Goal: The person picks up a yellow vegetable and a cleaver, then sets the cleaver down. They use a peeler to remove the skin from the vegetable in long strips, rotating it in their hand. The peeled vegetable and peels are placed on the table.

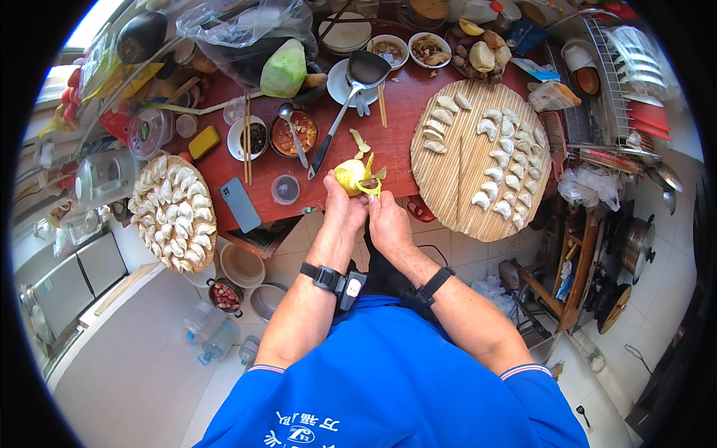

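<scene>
My left hand (pixel 346 203) holds a yellow-green fruit (pixel 352 175), perhaps a pear, partly peeled, at the front edge of the red table (pixel 330 193). My right hand (pixel 387 219) is closed on a yellow-green peeler (pixel 374 189) against the fruit's right side; a strip of peel stands up there. Pieces of peel (pixel 359 141) lie on the table just beyond. A metal spatula (pixel 335 126) with a black handle end lies beyond the fruit, its blade over a white plate (pixel 339 84). The fingertips of my right hand are partly hidden.
Dumplings cover a round reed board (pixel 434 190) at right and a smaller one (pixel 210 246) at left. Near the front edge are a phone (pixel 241 208), a small plastic cup (pixel 285 189), bowls of sauce (pixel 255 139) and red food (pixel 294 133), and chopsticks (pixel 247 140). Pots and bottles stand on the floor.
</scene>
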Demonstrator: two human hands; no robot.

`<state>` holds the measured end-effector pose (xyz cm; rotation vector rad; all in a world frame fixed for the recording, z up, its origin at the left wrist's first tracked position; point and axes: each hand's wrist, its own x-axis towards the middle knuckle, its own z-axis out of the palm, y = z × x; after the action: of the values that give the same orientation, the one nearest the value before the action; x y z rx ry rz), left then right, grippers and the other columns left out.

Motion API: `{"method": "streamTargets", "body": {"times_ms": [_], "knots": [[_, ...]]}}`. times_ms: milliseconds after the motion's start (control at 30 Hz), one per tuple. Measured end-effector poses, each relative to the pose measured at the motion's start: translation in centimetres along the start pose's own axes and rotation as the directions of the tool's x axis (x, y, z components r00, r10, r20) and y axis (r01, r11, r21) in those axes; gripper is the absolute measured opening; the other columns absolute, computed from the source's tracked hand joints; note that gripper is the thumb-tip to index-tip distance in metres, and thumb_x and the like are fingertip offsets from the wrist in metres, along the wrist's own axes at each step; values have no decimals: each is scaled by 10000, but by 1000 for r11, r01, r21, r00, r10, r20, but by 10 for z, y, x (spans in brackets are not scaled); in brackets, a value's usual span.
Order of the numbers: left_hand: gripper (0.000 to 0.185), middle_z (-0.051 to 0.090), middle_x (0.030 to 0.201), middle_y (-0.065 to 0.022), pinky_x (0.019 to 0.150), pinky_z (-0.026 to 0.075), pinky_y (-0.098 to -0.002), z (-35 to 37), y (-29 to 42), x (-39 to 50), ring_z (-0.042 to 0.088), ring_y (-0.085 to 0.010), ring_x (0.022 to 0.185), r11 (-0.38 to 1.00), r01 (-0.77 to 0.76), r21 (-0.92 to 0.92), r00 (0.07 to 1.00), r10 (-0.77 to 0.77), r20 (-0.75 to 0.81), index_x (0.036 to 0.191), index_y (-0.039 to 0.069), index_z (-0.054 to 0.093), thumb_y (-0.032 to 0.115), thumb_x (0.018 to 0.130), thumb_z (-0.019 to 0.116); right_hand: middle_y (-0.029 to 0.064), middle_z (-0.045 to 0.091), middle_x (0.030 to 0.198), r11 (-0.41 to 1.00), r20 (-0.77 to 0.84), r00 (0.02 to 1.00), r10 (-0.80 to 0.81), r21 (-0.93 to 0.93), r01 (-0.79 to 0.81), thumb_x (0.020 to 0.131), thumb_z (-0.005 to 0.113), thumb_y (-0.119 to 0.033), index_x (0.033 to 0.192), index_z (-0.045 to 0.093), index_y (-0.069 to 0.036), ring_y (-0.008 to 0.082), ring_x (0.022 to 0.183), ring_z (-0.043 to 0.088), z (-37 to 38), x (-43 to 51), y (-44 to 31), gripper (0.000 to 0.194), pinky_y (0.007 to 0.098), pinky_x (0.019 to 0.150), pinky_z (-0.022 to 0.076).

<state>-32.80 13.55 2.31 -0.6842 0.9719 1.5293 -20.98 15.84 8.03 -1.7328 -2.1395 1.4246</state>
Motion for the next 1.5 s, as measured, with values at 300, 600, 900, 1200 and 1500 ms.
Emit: {"method": "streamTargets", "body": {"times_ms": [300,600,900,1200,1500], "knots": [[751,665,1144,-213,818,552,-465,2,-4,0,638,-352,957,999,31,-36,998,-33,-52,1294,40,572,674,1072,236,269,696,766,993,36,998,-43,-111,46,1084,515,-352,1039,511,-22,495,767,695,0,1,11,333,606,686,536],[732,682,1097,-198,763,544,-417,2,0,-5,651,-324,928,990,67,-125,991,-80,-108,1262,52,608,660,1056,255,257,670,715,954,91,975,-205,-204,220,1076,544,-331,1023,499,-32,480,707,686,-9,9,20,307,582,612,536],[774,684,1193,-238,887,564,-472,7,8,-9,673,-384,1083,991,76,-114,994,-83,-65,1327,41,584,674,1050,235,246,674,710,920,143,950,-278,-245,306,1062,570,-325,1033,503,-28,468,693,688,-15,12,24,305,569,597,545],[816,653,1325,-243,1069,495,-529,10,15,-10,643,-422,1209,999,38,9,999,-39,31,1391,35,568,695,1032,251,274,701,789,977,118,988,-100,-175,120,1070,543,-343,1046,541,-16,493,781,693,-16,14,26,328,605,697,539],[766,663,1284,-147,982,545,-438,-4,20,-8,656,-282,1105,994,9,108,1000,-10,13,1355,55,596,684,1047,285,313,682,824,996,149,986,-75,61,66,1079,538,-360,992,584,14,527,852,671,-49,26,7,386,592,735,518]]}}
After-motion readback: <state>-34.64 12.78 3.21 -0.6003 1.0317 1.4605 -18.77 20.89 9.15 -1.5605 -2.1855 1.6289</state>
